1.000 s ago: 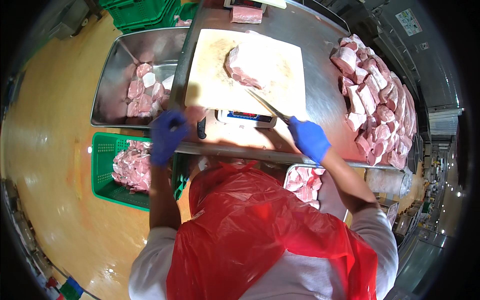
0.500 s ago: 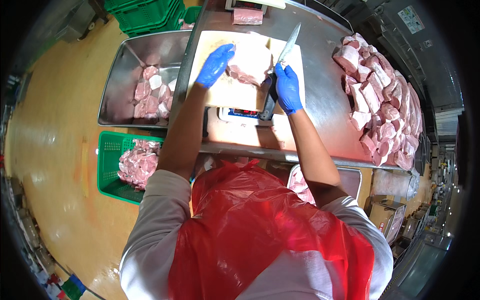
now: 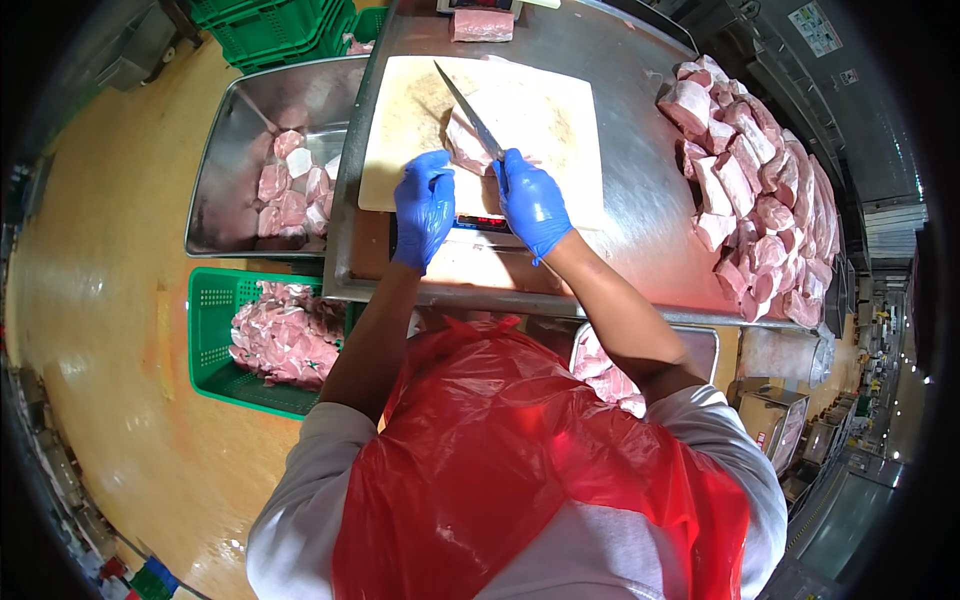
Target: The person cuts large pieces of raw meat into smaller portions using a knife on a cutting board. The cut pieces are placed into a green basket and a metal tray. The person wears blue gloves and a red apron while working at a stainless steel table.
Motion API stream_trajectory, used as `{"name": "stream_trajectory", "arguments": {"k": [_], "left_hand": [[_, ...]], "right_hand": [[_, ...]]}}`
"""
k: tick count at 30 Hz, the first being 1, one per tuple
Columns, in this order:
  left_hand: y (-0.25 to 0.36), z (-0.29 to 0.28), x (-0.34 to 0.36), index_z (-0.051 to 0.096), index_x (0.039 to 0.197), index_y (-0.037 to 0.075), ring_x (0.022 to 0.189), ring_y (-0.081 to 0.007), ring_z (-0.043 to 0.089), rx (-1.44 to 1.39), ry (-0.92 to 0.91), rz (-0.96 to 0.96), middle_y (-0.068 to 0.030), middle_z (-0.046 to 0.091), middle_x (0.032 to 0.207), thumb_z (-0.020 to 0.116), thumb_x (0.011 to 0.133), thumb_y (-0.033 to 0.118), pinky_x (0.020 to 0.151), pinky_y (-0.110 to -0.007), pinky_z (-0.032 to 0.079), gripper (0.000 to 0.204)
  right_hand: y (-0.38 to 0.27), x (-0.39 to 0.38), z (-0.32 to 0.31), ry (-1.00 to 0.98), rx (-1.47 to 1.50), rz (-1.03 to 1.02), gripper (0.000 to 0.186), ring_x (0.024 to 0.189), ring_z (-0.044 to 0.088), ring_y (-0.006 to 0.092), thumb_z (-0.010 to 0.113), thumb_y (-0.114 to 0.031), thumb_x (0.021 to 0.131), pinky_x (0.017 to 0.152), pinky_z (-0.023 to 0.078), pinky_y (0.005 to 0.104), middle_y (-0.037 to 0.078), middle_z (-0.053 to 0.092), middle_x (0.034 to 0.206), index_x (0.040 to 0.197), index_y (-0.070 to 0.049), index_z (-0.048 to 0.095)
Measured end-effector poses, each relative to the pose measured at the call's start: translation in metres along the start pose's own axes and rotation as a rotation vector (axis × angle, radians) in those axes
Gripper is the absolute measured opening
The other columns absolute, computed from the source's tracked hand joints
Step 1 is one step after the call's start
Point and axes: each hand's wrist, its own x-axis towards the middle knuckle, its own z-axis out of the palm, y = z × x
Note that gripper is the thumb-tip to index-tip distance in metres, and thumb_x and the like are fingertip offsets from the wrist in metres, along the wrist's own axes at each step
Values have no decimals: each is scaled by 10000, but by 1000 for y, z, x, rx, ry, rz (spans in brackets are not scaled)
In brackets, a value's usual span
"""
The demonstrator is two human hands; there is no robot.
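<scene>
My right hand [image 3: 533, 202], in a blue glove, is closed around the handle of a knife [image 3: 466, 108]. Its blade slants up and leftward over a piece of raw meat [image 3: 468, 143] with a pale, brightly lit top. The meat lies on a white cutting board [image 3: 395, 112]. My left hand [image 3: 424, 208], also gloved in blue, is at the board's near left edge with its fingers curled in. Whatever those fingers may hold is hidden. Between my hands, a scale's red display [image 3: 482, 221] shows at the board's near edge.
A large heap of meat pieces [image 3: 765, 200] covers the steel table's [image 3: 635, 130] right end. Left of the table are a steel bin [image 3: 225, 170] with cut pieces and a green basket [image 3: 207, 345] of trimmings. Another meat block [image 3: 482, 26] sits at the far edge.
My left hand has come off the meat toward me, and its fingers have curled in. My right hand has moved left and nearer me, swinging the knife's blade leftward over the meat.
</scene>
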Motion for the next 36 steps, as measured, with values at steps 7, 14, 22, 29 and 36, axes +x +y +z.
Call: {"name": "stream_trajectory", "arguments": {"k": [7, 14, 22, 29, 36], "left_hand": [[-1, -11, 9, 607, 1111, 2, 783, -96, 605, -99, 175, -132, -20, 624, 915, 570, 920, -76, 699, -237, 509, 210], [-12, -14, 16, 609, 1094, -4, 785, -111, 600, -185, 286, -45, -57, 626, 969, 591, 913, -70, 692, -255, 509, 194], [52, 19, 0, 655, 1104, -13, 798, -224, 673, -42, 45, -143, -148, 672, 1040, 709, 830, -16, 745, -312, 555, 279], [36, 27, 6, 695, 1026, -41, 818, -157, 710, -74, 90, -266, -105, 722, 902, 756, 822, -22, 768, -281, 580, 214], [42, 29, -8, 685, 991, -47, 802, -132, 701, 133, 150, -54, -108, 728, 902, 760, 817, -28, 722, -272, 579, 191]], "right_hand": [[20, -35, -12, -268, -177, 69, 188, 759, 661, 459, 512, -200, 1000, 667, 525, 543, 258, 672, 869, 1026, -14, 493], [25, -75, -56, -472, -280, 59, 216, 758, 658, 459, 545, -197, 991, 671, 520, 542, 268, 661, 844, 1060, -16, 448], [17, -40, -24, -380, -226, 45, 195, 789, 679, 450, 486, -127, 971, 713, 549, 528, 277, 672, 876, 1087, 29, 484], [-15, -2, -13, -262, -120, 51, 164, 821, 683, 451, 458, -102, 973, 706, 546, 529, 298, 673, 891, 1072, 25, 487], [15, -79, -47, -514, -303, 132, 175, 819, 691, 435, 487, -124, 972, 703, 549, 525, 263, 688, 904, 1089, 7, 475]]}}
